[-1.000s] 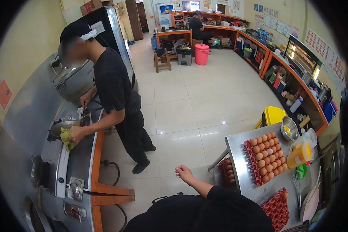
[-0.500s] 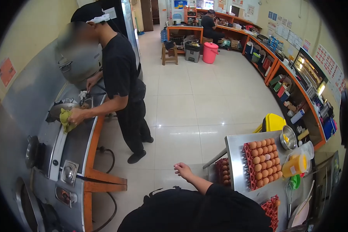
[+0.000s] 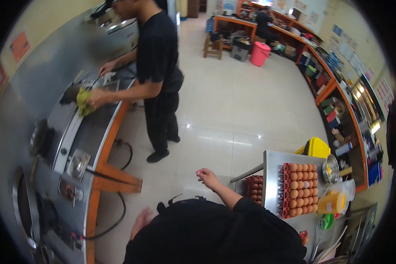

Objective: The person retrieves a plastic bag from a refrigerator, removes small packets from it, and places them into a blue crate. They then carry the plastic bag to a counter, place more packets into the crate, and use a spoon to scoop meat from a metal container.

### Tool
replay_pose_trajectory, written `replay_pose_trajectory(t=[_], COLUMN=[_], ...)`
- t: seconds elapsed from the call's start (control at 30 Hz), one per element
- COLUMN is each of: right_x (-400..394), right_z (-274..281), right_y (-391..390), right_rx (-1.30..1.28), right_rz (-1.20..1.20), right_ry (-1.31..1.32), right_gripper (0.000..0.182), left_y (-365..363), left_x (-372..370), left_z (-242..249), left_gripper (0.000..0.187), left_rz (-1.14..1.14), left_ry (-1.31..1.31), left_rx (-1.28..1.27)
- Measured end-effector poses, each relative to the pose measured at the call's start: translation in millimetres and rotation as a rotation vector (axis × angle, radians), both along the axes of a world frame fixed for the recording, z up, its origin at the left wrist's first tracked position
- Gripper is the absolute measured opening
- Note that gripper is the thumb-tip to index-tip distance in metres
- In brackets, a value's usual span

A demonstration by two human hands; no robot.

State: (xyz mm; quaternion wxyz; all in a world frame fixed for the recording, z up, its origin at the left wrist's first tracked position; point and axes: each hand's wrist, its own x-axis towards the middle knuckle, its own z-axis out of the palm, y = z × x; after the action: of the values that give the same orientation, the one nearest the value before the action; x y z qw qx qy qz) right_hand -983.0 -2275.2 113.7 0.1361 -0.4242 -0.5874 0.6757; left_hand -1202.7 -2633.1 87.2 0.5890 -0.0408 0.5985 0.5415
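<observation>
The person's right hand [image 3: 208, 178] hangs in the air just above centre, fingers loosely curled and grasping nothing, over the pale tiled floor [image 3: 215, 114]. The left hand [image 3: 141, 221] shows at about seven o'clock, partly hidden behind the black-clad torso and blurred; its fingers look spread and empty, but whether it is fully released I cannot tell. Nearest the right hand, at about four o'clock from it, a red crate of eggs [image 3: 254, 190] sits low beside the steel table [image 3: 273, 185]. On that table lies a red egg tray [image 3: 300, 189] filled with brown eggs, well apart from both hands. At the tray's two o'clock stands a small steel bowl [image 3: 330, 169] with something yellow in it, and at its four o'clock a clear jug of orange liquid [image 3: 334, 202]. A yellow bin [image 3: 316, 147] stands just behind the table at its twelve o'clock. Toward ten o'clock in the view, a co-worker in black [image 3: 159, 66] stands at a long steel cooking counter [image 3: 81, 145] with an orange wooden edge, pressing a yellow-green cloth [image 3: 83, 101] onto the surface with one hand. Far off at one o'clock, a pink bucket [image 3: 260, 53] rests on the floor near a wooden stool [image 3: 213, 46], and another person sits at the orange counter beyond.
</observation>
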Motion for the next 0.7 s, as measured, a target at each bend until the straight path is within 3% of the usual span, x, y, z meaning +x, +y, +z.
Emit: replay_pose_trajectory(t=[0.03, 0.07, 0.2, 0.3, 0.53, 0.63, 0.7], right_x=[0.7, 0.0, -2.5, 2.7, 17.9, 16.9, 15.8], right_z=[0.9, 3.9, 19.3, 14.1, 12.2, 10.3, 4.8], right_y=[-0.4, 1.3, -4.9, -2.6, -5.1, -5.5, -4.8], right_rx=[-0.008, -0.014, -0.074, -0.074, -0.126, -0.127, -0.113], right_rz=[0.005, 0.02, 0.026, 0.056, 0.043, 0.062, 0.1], right_ry=[-0.017, -0.034, -0.096, -0.126, -0.159, -0.196, -0.209], right_gripper=[0.02, 0.02, 0.019, 0.02, 0.019, 0.019, 0.019], left_y=[13.1, 35.6, 94.3, 92.6, 12.6, -33.3, -57.6], left_x=[-14.1, -16.3, -25.7, -25.1, -12.8, -1.9, 2.3], left_z=[-6.4, 28.9, 71.2, 58.7, -25.3, -70.8, -93.5], left_gripper=[0.059, 0.057, 0.042, 0.045, 0.047, 0.044, 0.04], left_rz=[0.086, 0.146, -0.027, -0.133, -0.297, -0.49, -1.068], left_ry=[-0.038, 0.015, 0.516, 0.453, 0.577, 0.728, 0.903], left_rx=[0.217, 0.222, -0.018, -0.025, -0.423, -0.517, -0.494])
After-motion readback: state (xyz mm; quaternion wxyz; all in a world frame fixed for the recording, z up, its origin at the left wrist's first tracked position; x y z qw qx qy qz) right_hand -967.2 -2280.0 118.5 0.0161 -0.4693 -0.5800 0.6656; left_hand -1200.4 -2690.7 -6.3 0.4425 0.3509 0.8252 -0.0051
